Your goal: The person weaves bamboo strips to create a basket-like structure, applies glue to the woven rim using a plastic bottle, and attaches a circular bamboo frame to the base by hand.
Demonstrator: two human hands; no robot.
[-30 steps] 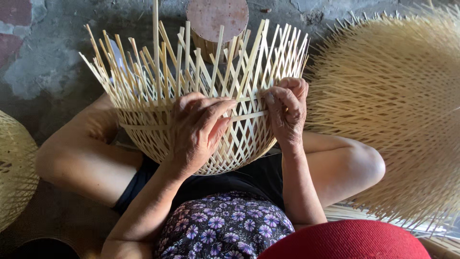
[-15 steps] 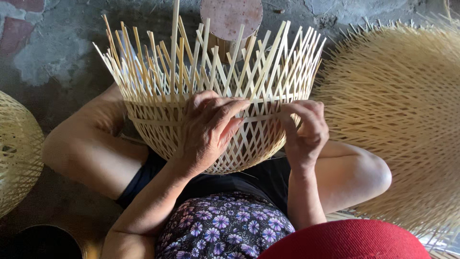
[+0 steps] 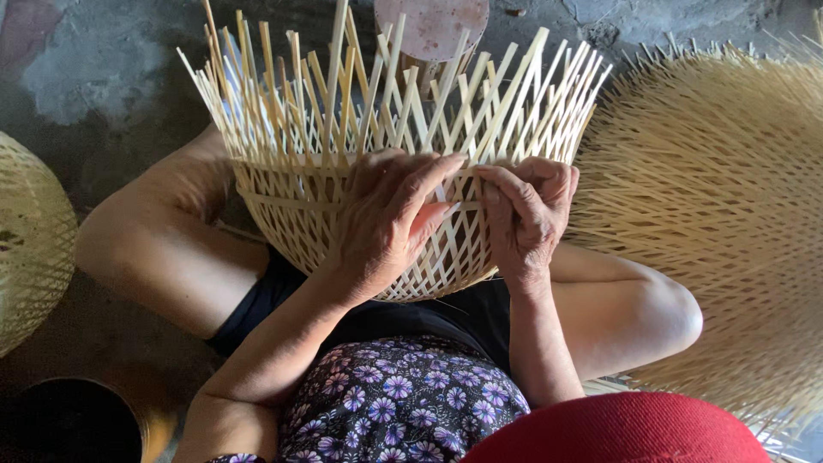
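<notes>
A: Entry — basket [image 3: 343, 214], half woven, sits in the person's lap, braced between the knees, open rim turned away towards the floor [image 3: 103, 77]. Loose strip ends fan out from the rim.

B: Hands?

A: Close together on the near wall. Left hand [image 3: 390, 219] lies flat, fingers spread over the weave — pressing it steady, I judge. Right hand [image 3: 527, 210] is curled just beside it, fingertips pinching at a strip near the woven edge. Whether it truly grips one strip, I cannot tell.

B: Why held so?

A: The lap likely keeps the round form from rolling while the strips are worked.

B: Surroundings?

A: Large woven piece [image 3: 729, 214] at the right, bristling with loose ends, crowding the right elbow. Another basket [image 3: 30, 240] at the left edge. A round stool [image 3: 431, 26] beyond the rim. Dark pot [image 3: 73, 420] bottom left. Red hat brim [image 3: 626, 429] hides the lower view.
</notes>
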